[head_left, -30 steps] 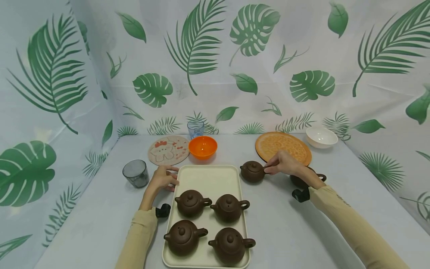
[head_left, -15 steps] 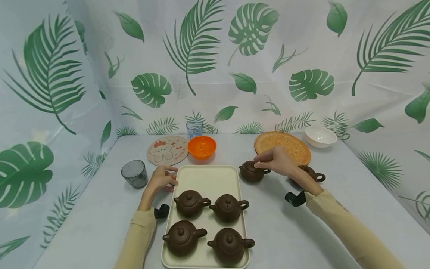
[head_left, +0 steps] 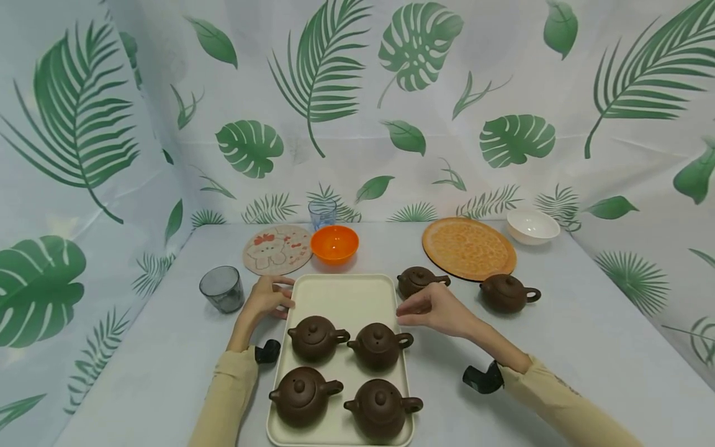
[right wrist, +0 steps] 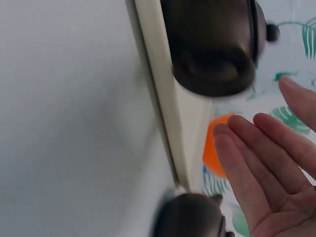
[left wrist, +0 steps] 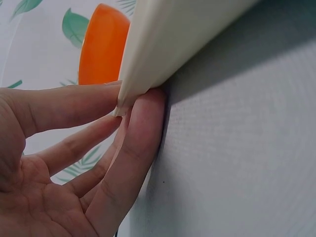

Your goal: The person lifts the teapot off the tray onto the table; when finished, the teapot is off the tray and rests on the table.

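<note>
A cream rectangular tray (head_left: 344, 295) bears several dark brown teapots, among them a front-left teapot (head_left: 300, 396) and a back-right teapot (head_left: 377, 345). At its left edge my left hand (head_left: 265, 300) pinches the rim, thumb on one side and a finger (left wrist: 143, 128) under it in the left wrist view. My right hand (head_left: 438, 310) hovers by the tray's right edge, fingers extended and holding nothing. Just behind it, a teapot (head_left: 414, 280) stands on the table, partly hidden by that hand. Another teapot (head_left: 507, 293) stands farther right.
A grey glass (head_left: 223, 289) stands left of my left hand. Along the back are a round cartoon mat (head_left: 276, 249), an orange bowl (head_left: 335, 245), a blue glass (head_left: 323, 212), a round orange-patterned mat (head_left: 469, 246) and a white bowl (head_left: 533, 227).
My right hand has let go of the teapot's handle, passed over its lid and come nearer, toward the tray's right edge. My left hand has stayed at the tray's rim.
</note>
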A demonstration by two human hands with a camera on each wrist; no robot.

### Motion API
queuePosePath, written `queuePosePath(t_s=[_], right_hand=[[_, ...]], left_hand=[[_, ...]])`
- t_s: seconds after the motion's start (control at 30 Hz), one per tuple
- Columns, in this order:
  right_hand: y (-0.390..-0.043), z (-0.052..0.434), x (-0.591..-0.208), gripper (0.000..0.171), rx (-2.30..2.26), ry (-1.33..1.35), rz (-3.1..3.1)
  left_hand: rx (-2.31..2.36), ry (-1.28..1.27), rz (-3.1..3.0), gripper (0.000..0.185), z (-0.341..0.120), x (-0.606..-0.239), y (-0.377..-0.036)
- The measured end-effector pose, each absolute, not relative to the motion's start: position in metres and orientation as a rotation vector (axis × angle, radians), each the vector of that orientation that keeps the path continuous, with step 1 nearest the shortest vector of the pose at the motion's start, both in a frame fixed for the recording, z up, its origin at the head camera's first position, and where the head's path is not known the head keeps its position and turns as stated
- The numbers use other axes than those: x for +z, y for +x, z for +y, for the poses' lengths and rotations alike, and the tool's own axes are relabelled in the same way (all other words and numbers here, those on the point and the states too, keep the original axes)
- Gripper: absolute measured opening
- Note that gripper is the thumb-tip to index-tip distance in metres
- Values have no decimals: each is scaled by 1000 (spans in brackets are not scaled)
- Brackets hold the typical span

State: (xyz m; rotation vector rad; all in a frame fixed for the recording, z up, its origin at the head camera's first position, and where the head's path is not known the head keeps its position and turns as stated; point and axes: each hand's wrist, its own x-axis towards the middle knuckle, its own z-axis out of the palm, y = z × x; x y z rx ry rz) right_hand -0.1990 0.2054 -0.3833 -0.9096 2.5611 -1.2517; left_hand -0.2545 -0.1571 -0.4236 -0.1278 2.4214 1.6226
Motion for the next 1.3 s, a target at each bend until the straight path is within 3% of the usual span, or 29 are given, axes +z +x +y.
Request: queuePosePath(t_s=[0.33, 1.3], right_hand=[[-181, 196, -398, 23, -1308, -841, 2473], [-174, 197, -408, 12, -1306, -867, 2602]], left_hand=[[1626, -138, 2422, 51, -157, -425, -256], [1611, -109, 2448, 50, -156, -423, -253]])
